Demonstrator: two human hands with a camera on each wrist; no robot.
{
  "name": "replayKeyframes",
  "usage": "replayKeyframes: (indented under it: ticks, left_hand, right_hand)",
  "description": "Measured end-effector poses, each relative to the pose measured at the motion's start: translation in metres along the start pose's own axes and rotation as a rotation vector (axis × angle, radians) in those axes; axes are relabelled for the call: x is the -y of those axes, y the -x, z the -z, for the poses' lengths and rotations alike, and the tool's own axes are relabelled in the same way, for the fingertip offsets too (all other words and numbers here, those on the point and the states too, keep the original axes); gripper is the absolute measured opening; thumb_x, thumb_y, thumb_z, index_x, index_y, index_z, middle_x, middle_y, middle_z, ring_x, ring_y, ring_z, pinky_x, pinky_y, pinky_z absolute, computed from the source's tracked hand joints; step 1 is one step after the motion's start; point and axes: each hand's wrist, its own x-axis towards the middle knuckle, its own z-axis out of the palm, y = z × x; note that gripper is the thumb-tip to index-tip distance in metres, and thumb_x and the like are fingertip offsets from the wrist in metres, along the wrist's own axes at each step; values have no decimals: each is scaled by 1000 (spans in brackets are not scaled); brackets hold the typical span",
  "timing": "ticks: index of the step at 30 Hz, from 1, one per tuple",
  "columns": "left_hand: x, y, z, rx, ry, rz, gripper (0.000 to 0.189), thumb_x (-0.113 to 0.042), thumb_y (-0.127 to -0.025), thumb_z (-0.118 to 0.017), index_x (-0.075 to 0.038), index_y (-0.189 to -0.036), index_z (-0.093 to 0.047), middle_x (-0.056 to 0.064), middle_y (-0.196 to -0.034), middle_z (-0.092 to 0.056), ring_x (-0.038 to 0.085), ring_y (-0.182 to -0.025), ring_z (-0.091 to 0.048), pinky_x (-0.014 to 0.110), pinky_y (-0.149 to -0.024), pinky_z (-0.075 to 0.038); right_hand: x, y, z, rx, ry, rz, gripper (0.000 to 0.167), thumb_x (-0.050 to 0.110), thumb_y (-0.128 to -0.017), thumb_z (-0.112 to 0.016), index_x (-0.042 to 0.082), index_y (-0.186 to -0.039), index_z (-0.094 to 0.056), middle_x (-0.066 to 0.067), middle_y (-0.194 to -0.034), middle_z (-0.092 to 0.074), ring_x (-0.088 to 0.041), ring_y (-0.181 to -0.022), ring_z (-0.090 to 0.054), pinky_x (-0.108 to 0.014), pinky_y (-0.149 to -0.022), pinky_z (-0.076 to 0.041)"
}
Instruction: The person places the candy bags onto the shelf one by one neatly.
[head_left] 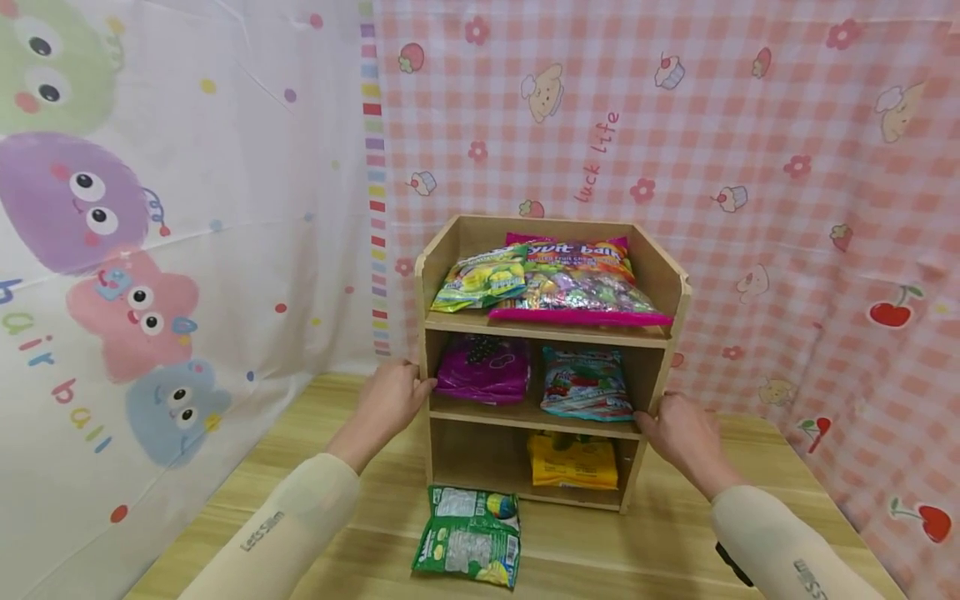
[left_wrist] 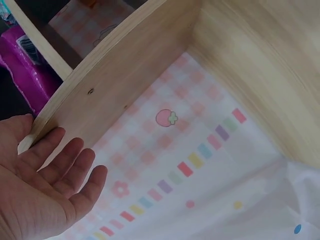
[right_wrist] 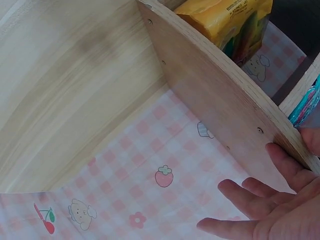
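Note:
A small wooden shelf (head_left: 555,337) with three levels stands on the table, between both hands. My left hand (head_left: 392,396) pinches its left side panel at the middle level, thumb at the front edge and fingers along the outside. On the opposite panel, my right hand (head_left: 686,433) holds the edge the same way, a little lower. Close to the left thumb lies a purple candy bag (head_left: 483,371). A teal candy bag (head_left: 587,385) sits near the right thumb. In the right wrist view, a yellow bag (right_wrist: 232,25) shows inside the lowest level.
A large pink-edged candy bag (head_left: 585,287) and a green-yellow bag (head_left: 483,279) lie on the top level. One green bag (head_left: 471,537) rests on the wooden table (head_left: 577,554) before the shelf. Patterned cloths (head_left: 525,108) hang behind and to the left.

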Motion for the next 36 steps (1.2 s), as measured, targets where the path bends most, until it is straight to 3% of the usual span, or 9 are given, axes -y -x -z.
replayKeyframes:
  ticks: [5, 12, 18, 22, 27, 33, 36]
  left_hand:
    - [3, 8, -6, 38, -3, -18, 34, -29, -96, -64, -7, -71, -61, 13, -87, -66, 30, -72, -62, 45, -63, -50]
    - [14, 23, -22, 96, 56, -3, 27, -29, -95, -65, -6, -84, -70, 11, -84, -67, 29, -74, -63, 44, -62, -50]
    - [23, 42, -41, 229, 84, 74, 30, -30, -92, -68, -3, -105, -72, 18, -106, -70, 38, -98, -66, 52, -82, -52]
    - [27, 54, -53, 310, 133, 122, 31, -31, -90, -69, -3, -103, -72, 15, -103, -70, 37, -100, -65, 51, -88, -51]
    - [31, 68, -65, 384, 118, 121, 27, -33, -89, -70, -7, -95, -72, 8, -92, -71, 30, -87, -66, 46, -80, -53]
    - [28, 83, -76, 428, 82, 83, 30, -38, -90, -70, -9, -83, -68, 4, -77, -66, 25, -71, -62, 43, -67, -52]
    - [24, 87, -81, 478, 59, 91, 40, -46, -89, -69, -7, -78, -66, 8, -80, -66, 28, -74, -63, 46, -70, -53]
  right_hand:
    - [0, -1, 0, 9, -19, -4, 38, 27, -93, -62, 8, -61, -52, -8, -66, -54, -26, -58, -52, -44, -52, -42]
    - [-1, 0, 0, 12, -53, 4, 35, 24, -92, -62, 4, -65, -56, -9, -67, -55, -24, -58, -51, -42, -51, -43]
    - [1, 1, 0, 18, -64, 4, 35, 23, -93, -63, 4, -64, -55, -8, -67, -55, -23, -57, -50, -40, -51, -43]
    - [2, 0, 1, 15, -60, 0, 32, 23, -92, -64, 0, -70, -59, -10, -69, -57, -24, -58, -52, -43, -53, -45]
    - [2, 0, 2, 10, -54, -2, 30, 23, -92, -64, -2, -74, -61, -11, -70, -59, -25, -60, -54, -46, -55, -46]
    - [1, 0, 0, 17, -53, -1, 40, 23, -93, -63, 7, -58, -51, -7, -65, -50, -22, -55, -48, -37, -51, -41]
    - [1, 1, -1, 14, -61, -1, 42, 22, -93, -63, 10, -55, -48, -5, -63, -48, -21, -53, -45, -35, -50, -39]
